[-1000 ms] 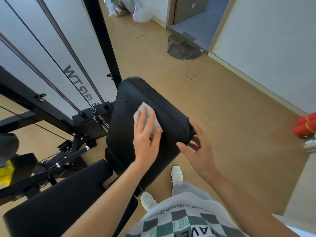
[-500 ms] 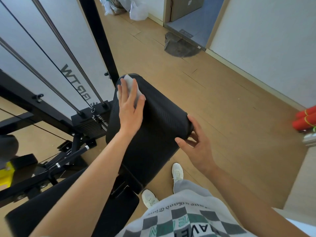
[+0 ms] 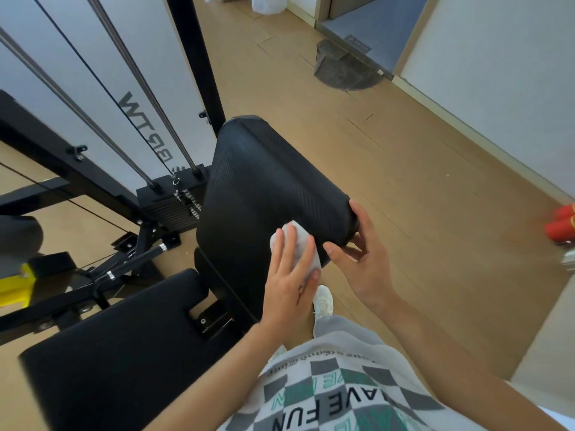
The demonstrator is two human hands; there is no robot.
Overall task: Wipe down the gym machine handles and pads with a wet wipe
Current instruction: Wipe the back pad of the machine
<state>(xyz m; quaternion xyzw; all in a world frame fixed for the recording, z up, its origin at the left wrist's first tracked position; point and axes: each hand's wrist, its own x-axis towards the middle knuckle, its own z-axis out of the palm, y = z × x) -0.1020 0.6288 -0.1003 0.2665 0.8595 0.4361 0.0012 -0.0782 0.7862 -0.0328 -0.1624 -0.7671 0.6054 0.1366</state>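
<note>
1. Head view, looking down: my left hand lies flat with the fingers straight and close together. It presses the wet wipe against the back pad.
2. No finger of that hand is curled round the wipe. It is only pinned between my fingers and the pad.
3. The wipe is a bunched white wad that shows past my fingertips and along the thumb side of the hand. It sits low on the pad's right side, just beside the near right corner.
4. My right hand grips that corner. The thumb lies against the pad's lower edge and the fingers are curled round the side, partly hidden behind the pad.
5. My right thumb tip is just beside my left fingers. I cannot tell whether they touch.
6. The back pad is black and ribbed, and it is tilted upward. The flat black seat pad lies lower left of it, with a metal bracket between the two.
7. Behind the back pad stands the weight stack. Two steel guide rods and a thin black cable rise from it towards the upper left.
8. On the wood floor I see my white shoe below the pad, two red cylinders at the right edge, and a dark mat by the doorway.
</note>
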